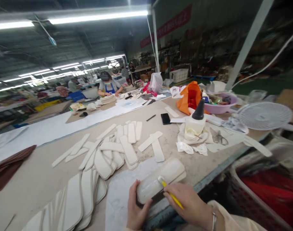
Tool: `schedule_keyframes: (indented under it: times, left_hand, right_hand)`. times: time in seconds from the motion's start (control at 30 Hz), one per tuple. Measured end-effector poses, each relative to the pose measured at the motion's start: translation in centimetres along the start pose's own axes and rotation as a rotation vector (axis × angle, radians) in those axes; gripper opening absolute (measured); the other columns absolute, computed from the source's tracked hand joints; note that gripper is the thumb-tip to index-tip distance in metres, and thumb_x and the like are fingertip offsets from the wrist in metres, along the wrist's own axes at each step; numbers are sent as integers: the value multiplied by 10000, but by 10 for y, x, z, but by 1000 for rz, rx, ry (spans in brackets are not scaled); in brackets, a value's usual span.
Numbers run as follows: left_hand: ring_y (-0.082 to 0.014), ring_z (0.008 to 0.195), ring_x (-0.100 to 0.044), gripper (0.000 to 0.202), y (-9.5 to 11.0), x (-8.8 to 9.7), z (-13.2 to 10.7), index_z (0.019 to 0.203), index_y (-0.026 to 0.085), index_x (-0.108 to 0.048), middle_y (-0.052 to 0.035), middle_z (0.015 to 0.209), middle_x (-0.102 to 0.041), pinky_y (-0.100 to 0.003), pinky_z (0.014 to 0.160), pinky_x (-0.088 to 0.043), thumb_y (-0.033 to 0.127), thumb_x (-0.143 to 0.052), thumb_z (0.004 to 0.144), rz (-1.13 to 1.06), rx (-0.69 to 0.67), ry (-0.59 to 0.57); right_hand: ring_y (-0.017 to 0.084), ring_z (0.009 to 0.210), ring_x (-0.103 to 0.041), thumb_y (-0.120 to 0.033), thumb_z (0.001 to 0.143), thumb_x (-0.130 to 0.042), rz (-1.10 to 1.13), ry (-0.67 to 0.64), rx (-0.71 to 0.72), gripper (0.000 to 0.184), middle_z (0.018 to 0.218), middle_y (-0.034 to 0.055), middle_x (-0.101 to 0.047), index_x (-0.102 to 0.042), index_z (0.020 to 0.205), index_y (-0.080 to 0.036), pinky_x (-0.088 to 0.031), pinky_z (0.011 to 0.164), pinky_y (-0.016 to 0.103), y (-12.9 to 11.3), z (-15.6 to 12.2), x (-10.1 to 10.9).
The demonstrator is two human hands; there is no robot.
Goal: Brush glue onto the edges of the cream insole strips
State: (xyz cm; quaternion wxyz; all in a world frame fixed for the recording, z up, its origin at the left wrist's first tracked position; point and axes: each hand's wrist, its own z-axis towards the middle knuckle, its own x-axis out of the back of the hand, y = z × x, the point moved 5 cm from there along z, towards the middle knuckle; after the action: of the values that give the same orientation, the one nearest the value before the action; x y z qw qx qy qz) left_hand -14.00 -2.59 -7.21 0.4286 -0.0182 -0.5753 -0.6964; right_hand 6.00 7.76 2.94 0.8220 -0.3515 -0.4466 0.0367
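Observation:
My left hand grips the near end of a long white rounded strip between thumb and fingers. This strip has a glossy wet-looking surface, and the edge of another pale piece shows beneath it. In my right hand is a small brush with a yellow handle, its pale tip touching the middle of the strip. Under the work lies a white sheet. To the left are many similar white strips, fanned out and overlapping. Two strips lie crossed just beyond the sheet.
A plastic bottle with a dark cone top stands at the right, near crumpled tissue and scissors. Behind are a phone, an orange bag and a purple basin. A co-worker sits farther off.

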Motion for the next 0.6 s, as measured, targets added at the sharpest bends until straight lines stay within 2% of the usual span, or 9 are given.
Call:
schedule_keyframes:
  times: [0.07, 0.17, 0.27, 0.37, 0.5, 0.6]
  left_hand:
    - [-316, 1238, -507, 717, 2, 1, 0, 1367, 212, -383, -145, 1331, -526, -529, 1024, -436, 345, -693, 734, 8, -2, 1]
    - [-319, 1238, -507, 708, 2, 2, -2, 1358, 204, -397, -152, 1327, -526, -528, 1027, -436, 360, -691, 733, 29, -10, 1]
    - [-329, 1246, -495, 680, 1, 3, -3, 1342, 197, -421, -159, 1321, -526, -545, 1031, -427, 364, -682, 737, 59, -22, 1]
    - [-339, 1266, -473, 673, -1, 2, -4, 1343, 199, -427, -161, 1334, -517, -567, 1044, -403, 347, -679, 737, 73, -24, -8]
    - [-357, 1316, -413, 727, -4, 4, -6, 1377, 211, -399, -164, 1388, -477, -581, 1080, -347, 356, -691, 727, 25, -7, -40]
    - [-334, 1356, -365, 668, -8, 9, -5, 1421, 229, -329, -156, 1469, -388, -564, 1100, -322, 365, -587, 820, -60, 21, -106]
  right_hand:
    - [155, 724, -631, -259, 949, -448, 218, -48, -69, 178, 781, 19, -662, -623, 946, -224, -475, 683, 245, -4, 1, -7]
    - [139, 611, -590, -348, 960, -417, 415, -44, -256, 246, 671, -17, -600, -615, 882, -225, -466, 601, 230, 15, 0, -7]
    - [153, 543, -557, -425, 955, -390, 421, 89, -437, 313, 562, -29, -527, -597, 849, -215, -467, 574, 252, 54, -11, 8]
    - [172, 525, -550, -497, 906, -449, 377, 281, -549, 319, 542, -24, -521, -595, 859, -217, -478, 563, 275, 87, -30, 36]
    - [182, 505, -532, -537, 837, -533, 384, 479, -610, 318, 567, -11, -540, -595, 867, -227, -471, 500, 284, 109, -57, 69]
    - [183, 519, -537, -534, 830, -544, 397, 555, -645, 324, 613, -2, -570, -599, 922, -229, -478, 497, 281, 119, -72, 79]
